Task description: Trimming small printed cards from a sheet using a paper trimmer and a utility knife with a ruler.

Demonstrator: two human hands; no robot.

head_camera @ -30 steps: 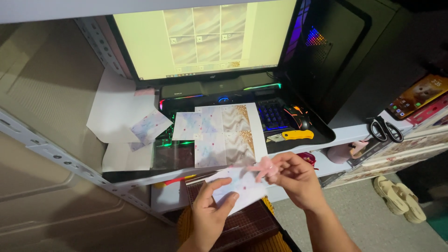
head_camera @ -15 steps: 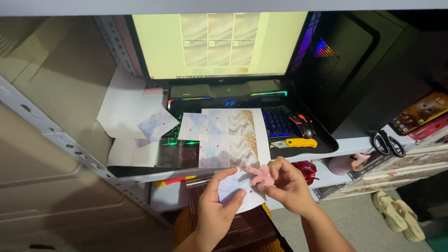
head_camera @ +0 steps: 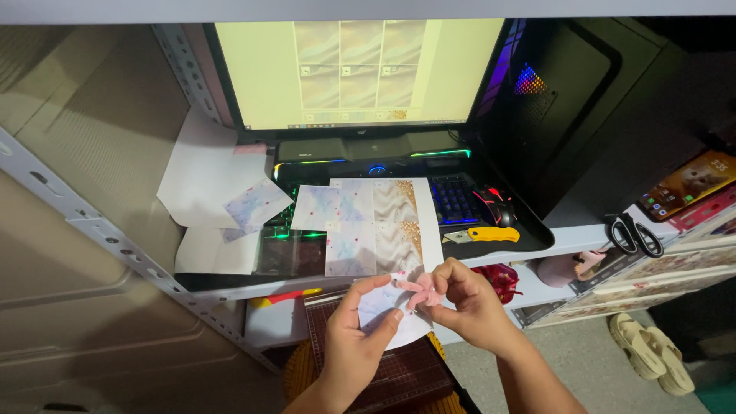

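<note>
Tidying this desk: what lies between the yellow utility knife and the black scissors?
Nothing: the head view shows only bare white shelf edge between the yellow utility knife and the black scissors.

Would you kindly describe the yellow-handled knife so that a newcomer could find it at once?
Start at the large lit monitor and drop to the glowing keyboard below it. Right of the printed sheet, beside the black mouse, lies the utility knife: the only yellow thing on that black mat.
</note>
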